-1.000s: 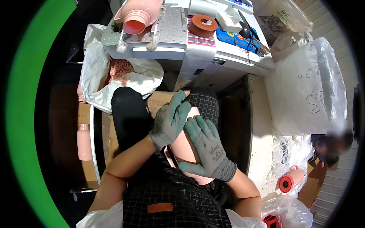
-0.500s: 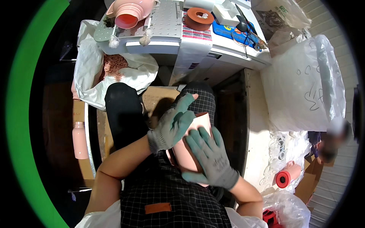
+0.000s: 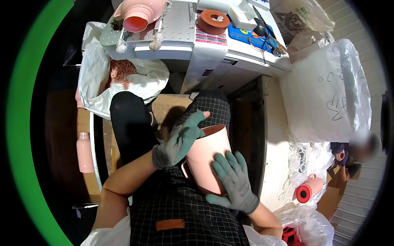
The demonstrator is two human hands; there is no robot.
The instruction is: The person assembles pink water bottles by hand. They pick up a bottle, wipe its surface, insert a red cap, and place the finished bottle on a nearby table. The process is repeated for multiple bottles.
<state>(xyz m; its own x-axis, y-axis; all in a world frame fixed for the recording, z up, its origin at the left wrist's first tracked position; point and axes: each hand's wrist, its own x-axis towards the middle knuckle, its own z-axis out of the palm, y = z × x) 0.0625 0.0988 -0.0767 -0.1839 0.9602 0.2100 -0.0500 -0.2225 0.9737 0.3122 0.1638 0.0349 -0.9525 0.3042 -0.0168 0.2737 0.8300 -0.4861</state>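
A pink jug body (image 3: 207, 162) lies tilted across my lap, its open rim pointing away from me and its handle on the left. Both hands wear grey gloves with green palms. My left hand (image 3: 177, 141) is beside the rim on the left, fingers stretched out, with one bare fingertip pointing past the opening. Whether it presses on the jug, I cannot tell. Against the right side of the jug, my right hand (image 3: 233, 180) lies flat with its fingers spread.
Ahead, a white bench (image 3: 172, 51) carries another pink jug (image 3: 141, 12), a brown tape roll (image 3: 213, 21) and a label strip. A white sack (image 3: 154, 78) with pink shavings stands left. On the right are a large wrapped bundle (image 3: 320, 90), a red-rimmed pink jug (image 3: 310, 188) and another person.
My right hand has slid down and right along the jug, and more of the jug's side and its handle show. My left hand has shifted slightly left and down.
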